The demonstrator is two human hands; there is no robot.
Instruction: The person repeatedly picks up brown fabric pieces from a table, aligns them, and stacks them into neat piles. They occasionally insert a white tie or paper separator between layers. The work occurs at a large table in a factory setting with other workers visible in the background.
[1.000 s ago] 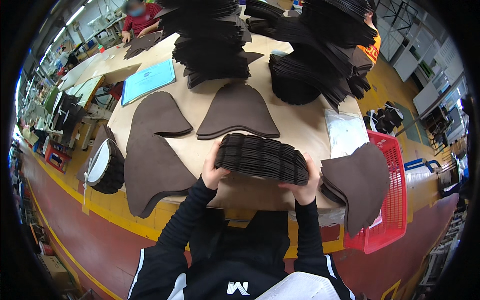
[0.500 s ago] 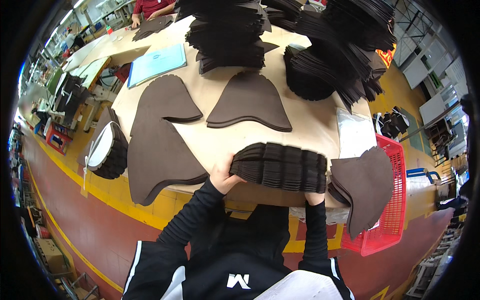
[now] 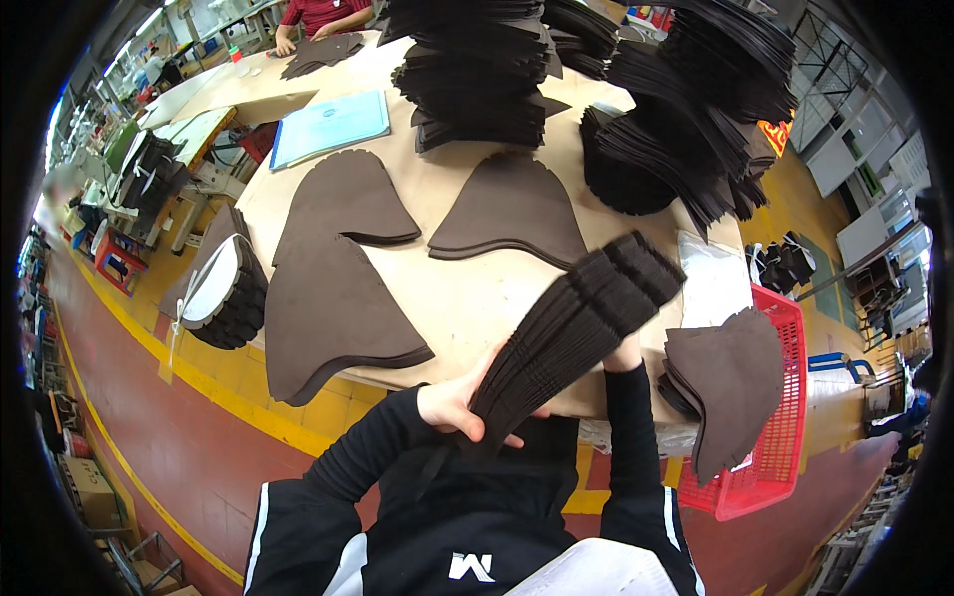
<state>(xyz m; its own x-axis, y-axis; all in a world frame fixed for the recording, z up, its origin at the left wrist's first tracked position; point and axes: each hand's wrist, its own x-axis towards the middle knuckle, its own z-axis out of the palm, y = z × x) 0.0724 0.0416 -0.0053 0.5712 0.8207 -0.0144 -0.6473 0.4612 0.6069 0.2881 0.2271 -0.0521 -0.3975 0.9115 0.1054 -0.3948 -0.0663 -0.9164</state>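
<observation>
A thick bundle of dark brown cut pieces (image 3: 571, 343) is held on edge over the table's near side, slanting up to the right. My left hand (image 3: 460, 399) grips its lower left end, thumb on the near side and fingertips showing beneath. At the bundle's right side, my right hand (image 3: 624, 354) supports it from below; its fingers are mostly hidden behind the pieces. Flat stacks of bell-shaped brown pieces lie close by: one beyond the bundle (image 3: 512, 211), one at the near left (image 3: 333, 313), and another behind that (image 3: 350, 194).
Tall piles of dark pieces (image 3: 472, 79) stand at the back of the table. A blue folder (image 3: 330, 129) lies at the back left. A tied bundle (image 3: 221, 288) sits at the left edge. On the right, brown pieces (image 3: 725, 382) overlap a red basket (image 3: 785, 427). Another person (image 3: 328, 15) works at the far end.
The bundle has turned from nearly level to a steep slant, its right end raised and its left end lowered toward me. My left hand has moved down; my right hand has risen slightly.
</observation>
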